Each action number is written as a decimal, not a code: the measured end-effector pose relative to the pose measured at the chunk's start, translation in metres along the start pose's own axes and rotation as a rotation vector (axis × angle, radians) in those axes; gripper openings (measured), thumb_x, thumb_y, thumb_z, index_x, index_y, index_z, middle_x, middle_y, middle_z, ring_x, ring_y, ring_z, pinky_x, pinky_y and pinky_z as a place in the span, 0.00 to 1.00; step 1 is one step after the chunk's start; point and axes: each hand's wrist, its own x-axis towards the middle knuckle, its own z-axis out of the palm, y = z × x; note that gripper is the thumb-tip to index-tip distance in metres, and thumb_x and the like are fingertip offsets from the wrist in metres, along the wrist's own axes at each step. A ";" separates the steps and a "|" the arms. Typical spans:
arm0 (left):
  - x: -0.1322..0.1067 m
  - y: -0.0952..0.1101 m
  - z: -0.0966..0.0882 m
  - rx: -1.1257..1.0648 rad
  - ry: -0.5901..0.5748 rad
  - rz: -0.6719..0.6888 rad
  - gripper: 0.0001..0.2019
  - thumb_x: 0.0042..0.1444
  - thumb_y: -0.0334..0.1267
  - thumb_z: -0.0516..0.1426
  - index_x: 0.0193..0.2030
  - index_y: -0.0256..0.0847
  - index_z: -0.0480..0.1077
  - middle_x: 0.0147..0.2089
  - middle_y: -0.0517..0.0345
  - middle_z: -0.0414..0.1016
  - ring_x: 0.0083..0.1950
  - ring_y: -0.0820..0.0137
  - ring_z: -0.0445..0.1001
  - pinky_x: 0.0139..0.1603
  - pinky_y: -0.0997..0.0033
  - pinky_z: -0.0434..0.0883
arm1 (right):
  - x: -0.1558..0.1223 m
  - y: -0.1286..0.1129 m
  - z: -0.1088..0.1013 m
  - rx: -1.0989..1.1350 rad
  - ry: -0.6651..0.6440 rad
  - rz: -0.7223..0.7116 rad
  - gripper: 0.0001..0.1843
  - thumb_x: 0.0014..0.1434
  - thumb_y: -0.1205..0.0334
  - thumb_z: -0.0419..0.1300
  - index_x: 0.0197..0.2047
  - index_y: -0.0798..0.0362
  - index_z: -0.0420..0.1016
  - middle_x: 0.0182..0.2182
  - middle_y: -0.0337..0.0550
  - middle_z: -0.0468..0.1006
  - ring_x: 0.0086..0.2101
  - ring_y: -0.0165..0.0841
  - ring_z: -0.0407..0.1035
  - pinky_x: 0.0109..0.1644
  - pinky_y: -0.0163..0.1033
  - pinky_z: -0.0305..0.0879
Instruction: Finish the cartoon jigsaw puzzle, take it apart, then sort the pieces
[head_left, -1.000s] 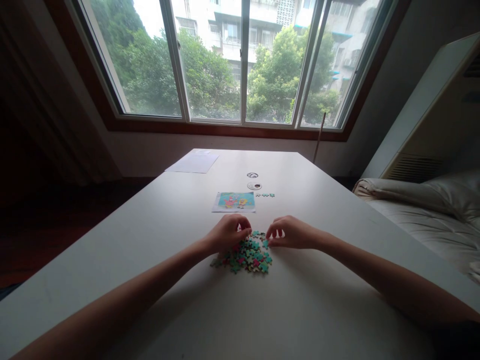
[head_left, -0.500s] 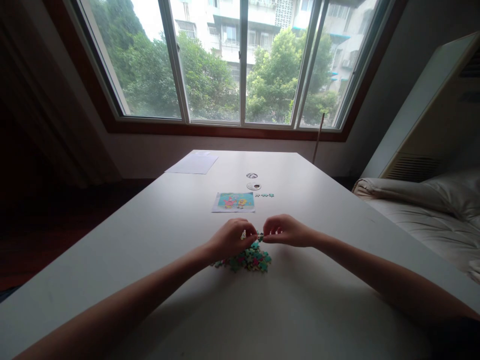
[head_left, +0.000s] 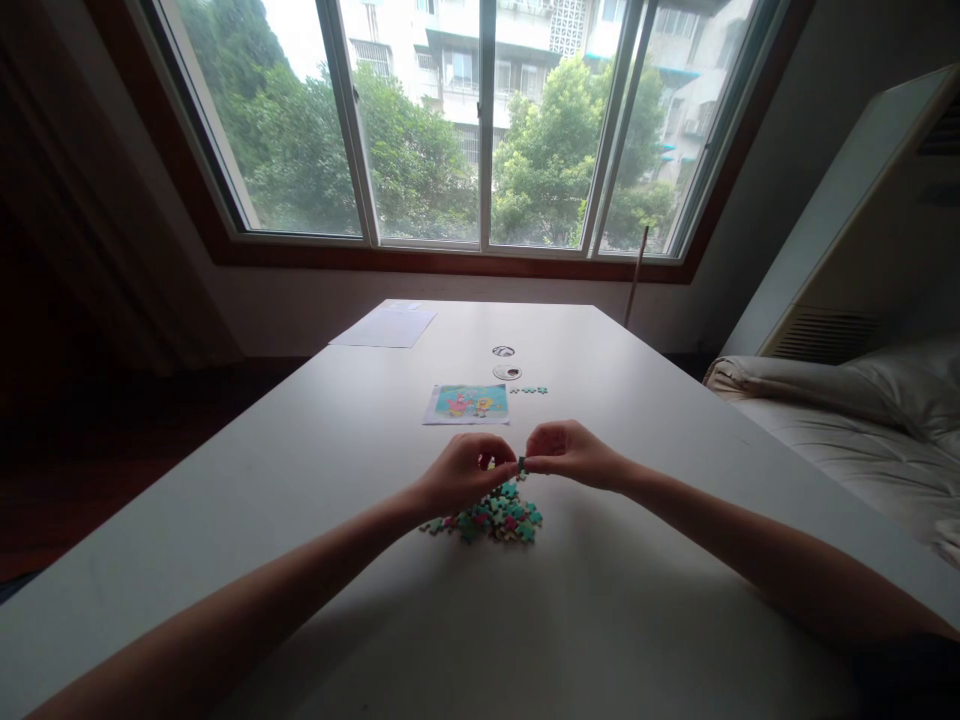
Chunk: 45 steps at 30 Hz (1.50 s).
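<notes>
A heap of small teal, pink and yellow puzzle pieces (head_left: pixel 495 520) lies on the white table (head_left: pixel 315 470) in front of me. Just above the heap, my left hand (head_left: pixel 459 474) and my right hand (head_left: pixel 568 453) meet fingertip to fingertip. Both are closed in a pinch, and small puzzle pieces (head_left: pixel 519 465) show between the fingertips where they touch. Farther back lies the picture card (head_left: pixel 468 404) with a colourful cartoon print. A short row of joined teal pieces (head_left: pixel 529 390) sits to its right.
Two small round discs (head_left: pixel 507 371) lie behind the card, and a sheet of paper (head_left: pixel 384 326) rests at the far left of the table. A wide window spans the back wall. A bed with pale bedding (head_left: pixel 847 420) stands to the right.
Both hands have lifted off the heap, each with a piece pinched, and have come together above it. The pieces now touch between the fingertips.
</notes>
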 end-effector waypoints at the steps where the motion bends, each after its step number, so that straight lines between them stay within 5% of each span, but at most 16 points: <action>1: 0.001 0.000 -0.001 -0.034 0.000 -0.018 0.08 0.50 0.37 0.55 0.28 0.35 0.72 0.24 0.60 0.69 0.25 0.76 0.61 0.25 0.77 0.59 | -0.001 -0.001 0.001 -0.055 0.029 -0.032 0.15 0.47 0.54 0.62 0.31 0.58 0.70 0.25 0.42 0.74 0.27 0.27 0.68 0.30 0.33 0.64; 6: 0.005 -0.003 -0.007 -0.319 0.043 -0.154 0.08 0.49 0.38 0.56 0.28 0.34 0.70 0.24 0.60 0.67 0.27 0.76 0.62 0.27 0.77 0.60 | -0.003 -0.003 0.004 -0.383 0.211 -0.233 0.16 0.49 0.56 0.61 0.41 0.53 0.69 0.26 0.39 0.75 0.26 0.26 0.67 0.32 0.33 0.64; 11: 0.007 -0.003 -0.009 -0.449 0.050 -0.226 0.09 0.47 0.39 0.57 0.27 0.34 0.70 0.24 0.61 0.66 0.27 0.76 0.63 0.28 0.76 0.61 | -0.003 0.002 0.005 -0.465 0.309 -0.313 0.16 0.50 0.57 0.61 0.42 0.52 0.69 0.26 0.38 0.74 0.24 0.25 0.65 0.30 0.32 0.64; 25: 0.006 -0.003 -0.007 -0.381 0.020 -0.130 0.11 0.49 0.41 0.57 0.32 0.34 0.72 0.27 0.58 0.70 0.28 0.76 0.64 0.29 0.75 0.61 | -0.004 0.000 0.001 -0.661 0.395 -0.447 0.10 0.52 0.58 0.60 0.38 0.51 0.71 0.23 0.34 0.74 0.22 0.24 0.66 0.35 0.35 0.62; 34: 0.004 -0.012 -0.003 -0.219 0.049 -0.100 0.11 0.49 0.41 0.56 0.32 0.33 0.72 0.28 0.56 0.72 0.27 0.76 0.64 0.26 0.77 0.61 | -0.002 -0.007 -0.028 -0.759 0.652 -0.504 0.10 0.52 0.58 0.59 0.38 0.52 0.71 0.22 0.34 0.74 0.20 0.24 0.64 0.35 0.35 0.62; 45: 0.003 -0.012 -0.004 -0.188 0.054 -0.096 0.11 0.50 0.41 0.55 0.31 0.34 0.72 0.27 0.57 0.72 0.27 0.74 0.65 0.27 0.77 0.61 | -0.004 -0.009 -0.028 -0.781 0.647 -0.593 0.10 0.52 0.59 0.59 0.39 0.51 0.71 0.23 0.34 0.74 0.19 0.23 0.63 0.34 0.34 0.61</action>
